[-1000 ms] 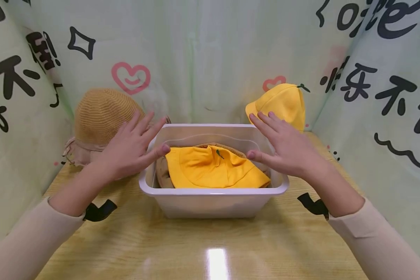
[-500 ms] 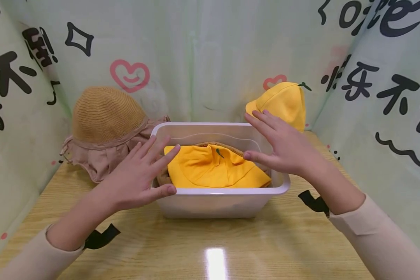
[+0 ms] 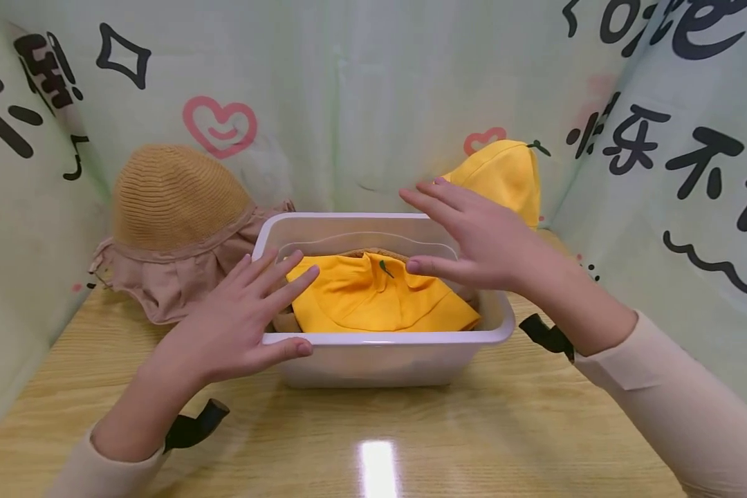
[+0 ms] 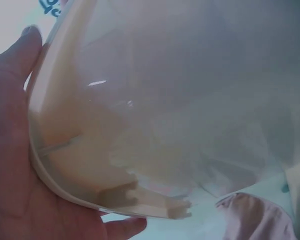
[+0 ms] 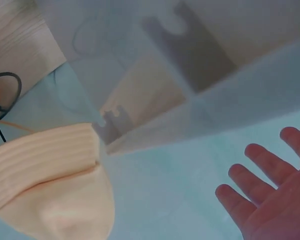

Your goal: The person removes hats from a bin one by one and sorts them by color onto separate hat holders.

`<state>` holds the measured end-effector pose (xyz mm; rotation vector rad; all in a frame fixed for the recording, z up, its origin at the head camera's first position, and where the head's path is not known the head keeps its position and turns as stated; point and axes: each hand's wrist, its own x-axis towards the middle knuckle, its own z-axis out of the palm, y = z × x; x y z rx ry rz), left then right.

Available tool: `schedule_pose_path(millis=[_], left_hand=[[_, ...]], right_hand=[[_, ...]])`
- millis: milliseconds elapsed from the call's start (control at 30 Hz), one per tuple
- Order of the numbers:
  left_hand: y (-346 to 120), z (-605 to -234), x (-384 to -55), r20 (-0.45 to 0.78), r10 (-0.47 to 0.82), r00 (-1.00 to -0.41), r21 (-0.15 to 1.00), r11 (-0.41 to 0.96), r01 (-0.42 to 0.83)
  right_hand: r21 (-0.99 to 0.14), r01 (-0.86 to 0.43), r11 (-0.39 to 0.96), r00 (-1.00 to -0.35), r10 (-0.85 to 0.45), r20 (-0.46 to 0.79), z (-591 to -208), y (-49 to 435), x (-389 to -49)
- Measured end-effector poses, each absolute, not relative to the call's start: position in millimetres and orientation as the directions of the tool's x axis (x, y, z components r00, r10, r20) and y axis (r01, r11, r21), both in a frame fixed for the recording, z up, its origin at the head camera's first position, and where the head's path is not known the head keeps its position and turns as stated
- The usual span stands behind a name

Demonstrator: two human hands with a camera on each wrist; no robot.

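Note:
A white plastic bin (image 3: 361, 363) stands on the table with a folded yellow hat (image 3: 348, 294) on top inside, a green leaf tab on it. Something brown lies partly hidden beneath that hat. My left hand (image 3: 233, 328) rests against the bin's front left corner, fingers spread; in the left wrist view its palm meets the rim (image 4: 37, 165). Above the bin's right side is my right hand (image 3: 482, 238), fingers extended and holding nothing. The right wrist view shows those fingers (image 5: 262, 182) apart from the bin wall (image 5: 210, 115).
A straw hat with a pink ruffled brim (image 3: 174, 200) sits behind the bin on the left. Behind my right hand is another yellow hat (image 3: 504, 173) with a green leaf. A printed curtain (image 3: 348, 104) encloses the back and sides of the wooden table (image 3: 286, 443).
My left hand has come down and nearer to the bin's front left corner. My right hand has shifted left and slightly up over the bin. The view has turned slightly.

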<state>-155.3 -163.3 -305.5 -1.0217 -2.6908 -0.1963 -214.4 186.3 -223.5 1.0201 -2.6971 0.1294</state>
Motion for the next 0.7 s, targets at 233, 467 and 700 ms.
schedule_pose_path(millis=[233,467,700], left_hand=[[-165.7,-301.9,-159.9,0.279,0.670,-0.688,0.053,0.705,0.707],[-165.2,-300.5,-161.6,0.281,0.665,-0.692,0.110,0.694,0.711],[-153.5,-298.7,-159.9,0.201,0.602,-0.773,0.120,0.767,0.630]], right_hand=[[0.042,-0.686,0.726,-0.705,-0.678,0.206,-216.2,170.7,-220.4],[0.075,-0.689,0.721,-0.704,-0.691,0.167,-209.9,160.4,-228.5],[0.086,-0.676,0.732,-0.719,-0.681,0.142,-198.2,152.5,-231.1]])
